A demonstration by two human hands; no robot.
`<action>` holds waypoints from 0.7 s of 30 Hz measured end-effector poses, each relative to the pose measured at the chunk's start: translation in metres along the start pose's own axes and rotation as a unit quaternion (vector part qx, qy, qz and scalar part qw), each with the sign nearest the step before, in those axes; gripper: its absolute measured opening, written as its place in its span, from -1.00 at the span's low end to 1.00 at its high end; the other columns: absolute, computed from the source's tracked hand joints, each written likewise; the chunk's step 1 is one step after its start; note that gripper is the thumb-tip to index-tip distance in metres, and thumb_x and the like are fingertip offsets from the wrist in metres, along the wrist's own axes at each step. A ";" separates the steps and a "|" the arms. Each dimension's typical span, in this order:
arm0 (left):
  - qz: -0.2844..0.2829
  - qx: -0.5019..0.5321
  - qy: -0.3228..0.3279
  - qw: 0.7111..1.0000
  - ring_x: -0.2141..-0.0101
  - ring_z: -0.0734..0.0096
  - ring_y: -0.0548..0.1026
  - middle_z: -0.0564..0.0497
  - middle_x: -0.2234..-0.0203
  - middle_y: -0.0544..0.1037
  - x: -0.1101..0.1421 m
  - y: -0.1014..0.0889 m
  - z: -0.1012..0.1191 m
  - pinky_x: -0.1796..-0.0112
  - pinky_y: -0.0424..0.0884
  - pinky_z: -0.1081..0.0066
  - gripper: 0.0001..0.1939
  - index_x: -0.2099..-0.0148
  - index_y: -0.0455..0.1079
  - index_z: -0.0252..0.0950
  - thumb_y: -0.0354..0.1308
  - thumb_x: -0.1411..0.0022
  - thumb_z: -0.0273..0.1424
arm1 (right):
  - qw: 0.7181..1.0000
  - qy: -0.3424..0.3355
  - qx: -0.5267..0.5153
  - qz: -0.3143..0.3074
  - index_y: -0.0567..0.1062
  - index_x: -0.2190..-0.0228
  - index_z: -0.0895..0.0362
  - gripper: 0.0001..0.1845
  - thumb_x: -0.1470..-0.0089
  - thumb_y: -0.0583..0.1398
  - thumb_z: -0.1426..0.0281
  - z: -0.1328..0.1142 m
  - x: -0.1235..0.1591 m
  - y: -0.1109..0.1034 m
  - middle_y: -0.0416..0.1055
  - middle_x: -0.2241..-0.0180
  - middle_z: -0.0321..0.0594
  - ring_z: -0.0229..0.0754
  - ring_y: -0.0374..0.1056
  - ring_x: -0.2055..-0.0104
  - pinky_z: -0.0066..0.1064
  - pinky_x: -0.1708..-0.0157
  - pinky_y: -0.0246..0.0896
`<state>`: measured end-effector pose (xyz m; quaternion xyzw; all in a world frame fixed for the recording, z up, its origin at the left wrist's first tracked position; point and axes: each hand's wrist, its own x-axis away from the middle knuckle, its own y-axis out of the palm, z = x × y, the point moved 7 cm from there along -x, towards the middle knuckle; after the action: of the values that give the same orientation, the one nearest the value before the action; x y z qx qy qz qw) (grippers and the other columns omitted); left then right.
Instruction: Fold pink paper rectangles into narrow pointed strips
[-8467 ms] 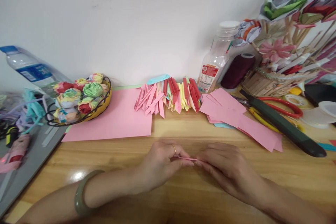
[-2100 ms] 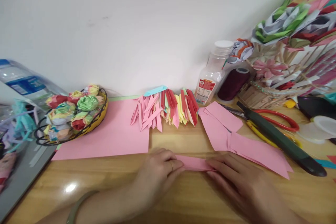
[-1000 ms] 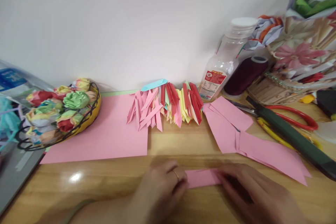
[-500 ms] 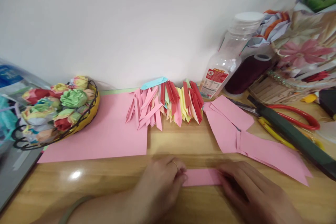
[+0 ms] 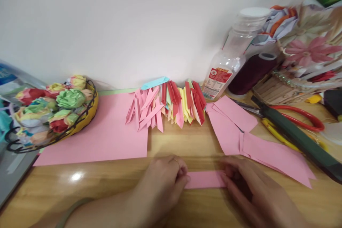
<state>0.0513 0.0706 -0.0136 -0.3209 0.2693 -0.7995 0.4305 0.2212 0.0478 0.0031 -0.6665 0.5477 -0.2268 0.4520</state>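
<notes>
A narrow pink paper strip (image 5: 205, 180) lies crosswise near the front of the wooden table (image 5: 112, 181). Its left end is pinched between the thumb and curled fingers of my left hand (image 5: 167, 178), which wears a ring. At the other end, the fingertips and thumb of my right hand (image 5: 253, 188) close on the paper. Both ends of the strip are hidden under the fingers. Just beyond my right hand lie loose pink paper pieces (image 5: 272, 153). Behind the strip stands a row of folded paper pieces (image 5: 171, 103) in pink, red, yellow and blue.
At left, a yellow basket (image 5: 91, 108) of paper flowers rests on a large pink sheet (image 5: 120, 131). A clear bottle (image 5: 227, 60), a dark thread spool (image 5: 253, 73), red-handled scissors (image 5: 307, 114) and a dark green-handled cutter (image 5: 299, 139) occupy the right side. A white wall (image 5: 133, 25) rises behind.
The view has shifted slightly, so the surroundings sit a little further left. My right hand's fingers are raised and spread a bit more over the strip's end; my left hand keeps its grip.
</notes>
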 end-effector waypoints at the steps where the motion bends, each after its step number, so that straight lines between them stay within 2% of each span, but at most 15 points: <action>1: 0.001 -0.005 0.001 1.000 0.50 0.47 0.40 0.07 0.53 0.46 0.000 0.000 0.000 0.45 0.27 0.51 -0.95 0.37 0.40 -0.34 0.12 -0.10 -0.54 | 1.000 0.001 -0.002 0.003 0.29 0.20 0.06 -0.84 -0.13 0.04 0.39 0.000 0.000 -0.001 0.42 0.41 -0.26 -0.23 0.41 0.43 -0.46 0.48 0.32; 9: 0.018 -0.071 0.014 0.997 0.55 0.46 0.39 0.10 0.58 0.44 0.002 -0.002 0.000 0.50 0.22 0.50 -0.96 0.38 0.39 -0.31 0.12 -0.11 -0.50 | 1.000 -0.023 0.014 0.017 0.30 0.15 0.11 -0.75 -0.08 0.06 0.43 -0.001 -0.002 0.000 0.40 0.45 -0.27 -0.23 0.39 0.47 -0.47 0.51 0.30; 15: -0.016 -0.152 -0.020 0.988 0.57 0.45 0.39 0.13 0.58 0.44 0.000 0.001 0.000 0.55 0.18 0.51 -0.99 0.36 0.36 -0.28 0.14 -0.11 -0.47 | 0.999 -0.032 0.037 0.023 0.30 0.15 0.12 -0.75 -0.08 0.06 0.42 -0.003 0.000 0.000 0.40 0.44 -0.28 -0.25 0.39 0.46 -0.49 0.50 0.30; 17: 0.007 -0.183 0.012 0.983 0.54 0.45 0.40 0.11 0.52 0.46 -0.001 0.001 0.003 0.55 0.22 0.51 -0.94 0.38 0.35 -0.28 0.14 -0.15 -0.43 | 0.999 -0.030 0.037 0.019 0.30 0.17 0.11 -0.78 -0.08 0.06 0.42 -0.003 0.000 0.000 0.40 0.46 -0.29 -0.27 0.38 0.48 -0.51 0.53 0.29; 19: 0.049 -0.196 0.077 0.976 0.46 0.46 0.43 0.08 0.43 0.48 0.000 0.001 0.009 0.48 0.31 0.51 -0.88 0.34 0.37 -0.26 0.10 -0.23 -0.35 | 0.999 -0.027 0.036 0.018 0.30 0.21 0.11 -0.82 -0.08 0.05 0.42 -0.003 -0.001 0.000 0.40 0.47 -0.30 -0.28 0.38 0.50 -0.51 0.54 0.28; 21: 0.066 -0.197 0.175 0.962 0.28 0.43 0.46 0.09 0.30 0.52 0.003 0.004 0.018 0.25 0.38 0.44 -0.86 0.18 0.38 -0.18 0.04 -0.29 -0.29 | 0.999 -0.025 0.035 0.020 0.30 0.23 0.10 -0.84 -0.09 0.05 0.42 -0.002 -0.002 0.000 0.41 0.46 -0.29 -0.28 0.38 0.50 -0.52 0.55 0.28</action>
<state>0.0648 0.0634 -0.0038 -0.2358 0.5131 -0.7445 0.3563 0.2195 0.0487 0.0047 -0.6450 0.5411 -0.2197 0.4929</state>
